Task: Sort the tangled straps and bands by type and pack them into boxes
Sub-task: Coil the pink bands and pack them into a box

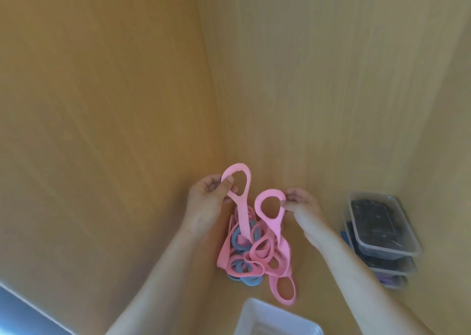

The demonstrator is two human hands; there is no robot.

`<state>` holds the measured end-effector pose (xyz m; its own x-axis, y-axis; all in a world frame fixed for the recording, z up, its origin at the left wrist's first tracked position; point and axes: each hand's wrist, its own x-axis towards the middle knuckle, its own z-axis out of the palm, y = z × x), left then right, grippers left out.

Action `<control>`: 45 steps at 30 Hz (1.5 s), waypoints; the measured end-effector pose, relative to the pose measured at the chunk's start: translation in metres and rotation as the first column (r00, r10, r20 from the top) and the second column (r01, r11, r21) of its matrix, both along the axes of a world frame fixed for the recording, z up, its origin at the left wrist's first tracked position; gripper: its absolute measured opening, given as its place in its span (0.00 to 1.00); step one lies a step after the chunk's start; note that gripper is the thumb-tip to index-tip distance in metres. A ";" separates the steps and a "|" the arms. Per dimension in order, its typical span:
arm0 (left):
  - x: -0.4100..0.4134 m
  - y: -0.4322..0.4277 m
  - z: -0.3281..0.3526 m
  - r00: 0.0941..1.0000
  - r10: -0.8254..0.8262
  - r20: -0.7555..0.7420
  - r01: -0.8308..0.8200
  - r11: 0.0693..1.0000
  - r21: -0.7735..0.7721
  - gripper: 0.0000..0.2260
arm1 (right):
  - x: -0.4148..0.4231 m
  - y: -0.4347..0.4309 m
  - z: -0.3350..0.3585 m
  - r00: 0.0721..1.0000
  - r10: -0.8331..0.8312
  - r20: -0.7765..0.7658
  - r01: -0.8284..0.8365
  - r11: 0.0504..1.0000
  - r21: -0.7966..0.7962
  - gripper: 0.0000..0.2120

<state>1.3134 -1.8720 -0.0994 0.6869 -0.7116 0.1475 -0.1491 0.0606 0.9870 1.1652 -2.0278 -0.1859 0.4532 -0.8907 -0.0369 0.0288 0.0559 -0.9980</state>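
A white box (275,317) sits at bottom centre. Above it, on the bench (331,105), lies the pink-and-blue tangle (254,253); our left grip (206,199) pinches one pink strap loop (235,167), our right grip (302,206) pinches a second loop (270,192).

A sorting spot at a light wooden desk (102,105); home or office, hard to tell. A stack of 3 clear plastic boxes (382,232) and a white box (275,319) sit on it.
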 end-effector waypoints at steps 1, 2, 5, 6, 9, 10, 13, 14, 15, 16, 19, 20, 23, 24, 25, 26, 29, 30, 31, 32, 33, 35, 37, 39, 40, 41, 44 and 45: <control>0.001 -0.003 0.002 1.000 -0.002 -0.002 0.002 1.000 -0.004 0.06 | -0.002 0.001 0.013 1.000 0.019 0.017 -0.018 0.998 -0.055 0.13; 0.001 -0.006 0.005 1.000 -0.004 -0.004 0.004 1.000 -0.007 0.06 | -0.003 0.002 0.026 0.999 0.035 0.029 -0.032 0.995 -0.098 0.13; 0.002 -0.015 0.014 1.000 -0.006 -0.004 0.006 1.000 -0.015 0.06 | -0.008 0.001 0.055 0.995 0.070 0.064 -0.058 0.983 -0.175 0.13; 0.003 -0.019 0.018 1.000 -0.008 -0.002 0.008 1.000 -0.018 0.06 | -0.009 0.001 0.063 0.995 0.076 0.069 -0.062 0.979 -0.193 0.12; 0.003 -0.028 0.030 1.000 -0.014 -0.010 0.014 0.999 -0.030 0.06 | -0.011 -0.001 0.083 0.992 0.082 0.092 -0.058 0.969 -0.239 0.11; 0.002 -0.031 0.034 1.000 -0.015 -0.010 0.015 0.999 -0.031 0.06 | -0.011 -0.001 0.090 0.992 0.080 0.099 -0.053 0.965 -0.257 0.11; 0.002 -0.038 0.050 1.000 -0.018 0.004 0.018 0.999 -0.039 0.06 | -0.010 -0.003 0.114 0.987 0.077 0.139 -0.031 0.951 -0.307 0.11; 0.003 -0.039 0.056 1.000 -0.020 0.015 0.020 0.999 -0.049 0.06 | -0.010 -0.003 0.123 0.984 0.079 0.162 -0.024 0.947 -0.319 0.11; 0.004 -0.041 0.062 0.999 -0.023 0.026 0.024 0.998 -0.061 0.06 | -0.009 -0.004 0.133 0.979 0.087 0.183 -0.023 0.944 -0.328 0.11; 0.005 -0.043 0.068 0.999 -0.028 0.035 0.031 0.997 -0.075 0.06 | -0.008 -0.004 0.143 0.975 0.097 0.200 -0.025 0.942 -0.334 0.11; 0.006 -0.048 0.086 0.996 -0.060 0.070 0.067 0.992 -0.106 0.07 | -0.004 -0.005 0.167 0.970 0.116 0.214 -0.039 0.942 -0.332 0.10; 0.007 -0.049 0.091 0.994 -0.067 0.082 0.076 0.991 -0.112 0.07 | -0.003 -0.005 0.173 0.970 0.117 0.214 -0.042 0.943 -0.329 0.09; 0.008 -0.052 0.100 0.992 -0.112 0.066 0.120 0.984 -0.135 0.08 | -0.001 -0.003 0.187 0.965 0.134 0.226 -0.055 0.945 -0.324 0.10; 0.009 -0.053 0.102 0.988 -0.146 0.044 0.151 0.977 -0.152 0.08 | 0.000 -0.002 0.190 0.963 0.138 0.231 -0.058 0.944 -0.324 0.11; 0.008 -0.053 0.104 0.984 -0.178 0.014 0.178 0.968 -0.175 0.08 | 0.000 -0.002 0.192 0.961 0.138 0.238 -0.056 0.945 -0.323 0.12; 0.008 -0.054 0.106 0.979 -0.205 -0.018 0.197 0.960 -0.200 0.08 | 0.001 -0.002 0.194 0.960 0.138 0.245 -0.054 0.945 -0.322 0.12; 0.004 -0.056 0.112 0.964 -0.254 -0.078 0.228 0.941 -0.249 0.12 | 0.002 -0.003 0.196 0.958 0.139 0.252 -0.058 0.951 -0.305 0.10; 0.002 -0.056 0.114 0.958 -0.272 -0.093 0.240 0.935 -0.263 0.14 | 0.004 -0.003 0.196 0.959 0.136 0.250 -0.057 0.953 -0.297 0.09; 0.001 -0.056 0.115 0.950 -0.291 -0.115 0.250 0.927 -0.278 0.16 | 0.005 -0.003 0.196 0.960 0.131 0.249 -0.056 0.956 -0.288 0.08; -0.001 -0.056 0.115 0.939 -0.312 -0.144 0.260 0.919 -0.297 0.16 | 0.007 -0.003 0.197 0.960 0.126 0.251 -0.053 0.959 -0.280 0.07; -0.001 -0.056 0.116 0.929 -0.329 -0.169 0.266 0.912 -0.312 0.15 | 0.009 -0.003 0.197 0.959 0.122 0.255 -0.050 0.961 -0.271 0.07; -0.002 -0.055 0.117 0.918 -0.346 -0.191 0.276 0.908 -0.316 0.12 | 0.013 -0.003 0.198 0.959 0.113 0.261 -0.044 0.966 -0.256 0.07; -0.002 -0.055 0.118 0.924 -0.341 -0.171 0.280 0.911 -0.302 0.09 | 0.016 -0.003 0.198 0.962 0.107 0.251 -0.043 0.968 -0.249 0.07; -0.004 -0.054 0.119 0.933 -0.332 -0.139 0.283 0.915 -0.288 0.08 | 0.017 -0.003 0.197 0.964 0.102 0.245 -0.039 0.968 -0.248 0.06; -0.005 -0.053 0.119 0.934 -0.332 -0.130 0.286 0.915 -0.284 0.07 | 0.018 -0.003 0.197 0.964 0.101 0.247 -0.038 0.968 -0.248 0.06; -0.006 -0.052 0.119 0.934 -0.334 -0.126 0.288 0.914 -0.285 0.06 | 0.018 -0.002 0.196 0.963 0.101 0.249 -0.038 0.968 -0.246 0.07; -0.008 -0.053 0.119 0.924 -0.344 -0.165 0.284 0.909 -0.304 0.06 | 0.021 -0.003 0.194 0.958 0.102 0.269 -0.039 0.972 -0.230 0.06; -0.009 -0.053 0.120 0.917 -0.348 -0.194 0.278 0.908 -0.315 0.07 | 0.022 -0.003 0.193 0.956 0.099 0.277 -0.036 0.974 -0.224 0.07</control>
